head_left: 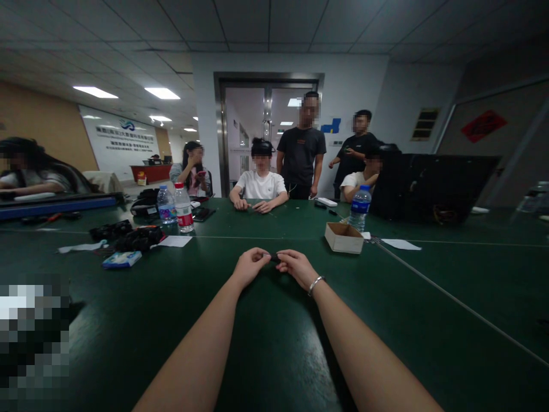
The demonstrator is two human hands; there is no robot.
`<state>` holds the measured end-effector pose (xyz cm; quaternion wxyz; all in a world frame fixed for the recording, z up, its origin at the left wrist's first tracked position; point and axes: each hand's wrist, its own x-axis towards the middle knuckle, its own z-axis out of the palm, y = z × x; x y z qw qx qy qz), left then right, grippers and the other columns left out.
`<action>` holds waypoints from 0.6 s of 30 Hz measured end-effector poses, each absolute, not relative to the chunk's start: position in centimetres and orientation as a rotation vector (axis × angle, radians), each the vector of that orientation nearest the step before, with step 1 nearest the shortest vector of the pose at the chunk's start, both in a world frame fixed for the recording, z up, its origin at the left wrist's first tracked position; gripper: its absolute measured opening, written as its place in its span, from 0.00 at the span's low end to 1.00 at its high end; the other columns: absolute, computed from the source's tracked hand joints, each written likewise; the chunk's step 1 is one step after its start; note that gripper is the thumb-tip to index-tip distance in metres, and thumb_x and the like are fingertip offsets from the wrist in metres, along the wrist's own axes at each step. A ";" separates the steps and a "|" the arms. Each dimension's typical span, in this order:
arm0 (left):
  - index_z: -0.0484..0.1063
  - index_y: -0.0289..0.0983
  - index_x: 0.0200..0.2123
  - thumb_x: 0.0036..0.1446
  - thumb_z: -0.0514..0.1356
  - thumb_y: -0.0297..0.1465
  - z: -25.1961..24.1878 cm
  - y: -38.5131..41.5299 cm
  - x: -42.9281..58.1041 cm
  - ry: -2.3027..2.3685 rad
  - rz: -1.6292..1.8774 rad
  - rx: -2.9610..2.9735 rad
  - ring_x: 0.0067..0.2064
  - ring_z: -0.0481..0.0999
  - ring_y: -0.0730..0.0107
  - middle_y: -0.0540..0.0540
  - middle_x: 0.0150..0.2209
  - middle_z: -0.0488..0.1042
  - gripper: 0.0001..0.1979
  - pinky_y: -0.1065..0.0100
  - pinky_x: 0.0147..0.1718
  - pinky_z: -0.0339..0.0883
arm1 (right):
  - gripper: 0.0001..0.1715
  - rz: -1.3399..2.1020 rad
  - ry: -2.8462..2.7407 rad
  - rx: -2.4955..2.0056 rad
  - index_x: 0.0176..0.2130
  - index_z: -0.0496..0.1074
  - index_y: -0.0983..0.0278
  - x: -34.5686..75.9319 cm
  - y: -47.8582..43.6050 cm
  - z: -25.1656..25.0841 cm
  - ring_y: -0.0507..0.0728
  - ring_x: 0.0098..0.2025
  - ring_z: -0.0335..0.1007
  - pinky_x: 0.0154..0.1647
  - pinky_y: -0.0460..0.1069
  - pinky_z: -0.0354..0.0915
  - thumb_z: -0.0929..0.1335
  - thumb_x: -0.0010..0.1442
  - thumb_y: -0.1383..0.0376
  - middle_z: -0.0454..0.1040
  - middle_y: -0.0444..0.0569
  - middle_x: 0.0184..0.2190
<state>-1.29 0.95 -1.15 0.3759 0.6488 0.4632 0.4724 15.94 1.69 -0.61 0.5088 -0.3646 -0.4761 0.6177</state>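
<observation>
Between my two hands is a small dark object point(274, 258), too small for me to tell its kind. My left hand point(250, 266) pinches its left end between thumb and fingers. The right end is pinched by my right hand point(297, 267), which has a silver bracelet point(315, 285) at the wrist. Both hands are just above or resting on the green table point(274, 332); I cannot tell which. An open cardboard box point(343, 239) stands to the right, beyond my right hand.
Two bottles, one with a red label point(184, 214), stand at the left near black gear point(139, 237) and a blue-white packet point(122, 260). A blue-capped bottle point(360, 207) stands behind the box. A large black case point(433, 186) is at right. Several people are across the table.
</observation>
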 end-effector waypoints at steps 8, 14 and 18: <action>0.71 0.33 0.28 0.49 0.56 0.49 -0.9 0.9 -1.1 1.283 1.120 1.646 0.27 0.70 0.71 0.46 0.25 0.73 0.22 0.71 0.27 0.60 | 0.09 1.481 -1.170 -0.877 0.34 0.71 0.72 16.0 1.3 -0.3 0.49 0.23 0.71 0.22 0.39 0.67 0.71 0.49 0.75 0.73 0.49 0.25; 0.72 0.33 0.25 0.49 0.52 0.54 -1.1 1.2 -1.3 1.402 1.069 1.670 0.24 0.70 0.70 0.45 0.22 0.73 0.28 0.70 0.26 0.60 | 0.10 1.469 -1.186 -0.863 0.35 0.72 0.71 15.9 1.4 -0.4 0.49 0.24 0.71 0.23 0.40 0.68 0.70 0.48 0.76 0.74 0.49 0.27; 0.72 0.33 0.23 0.49 0.50 0.56 -0.8 1.0 -1.3 1.495 1.053 1.665 0.22 0.69 0.70 0.45 0.20 0.72 0.30 0.69 0.25 0.60 | 0.11 1.471 -1.201 -0.854 0.35 0.72 0.71 16.0 1.5 -0.5 0.49 0.24 0.71 0.24 0.40 0.68 0.71 0.47 0.76 0.74 0.49 0.28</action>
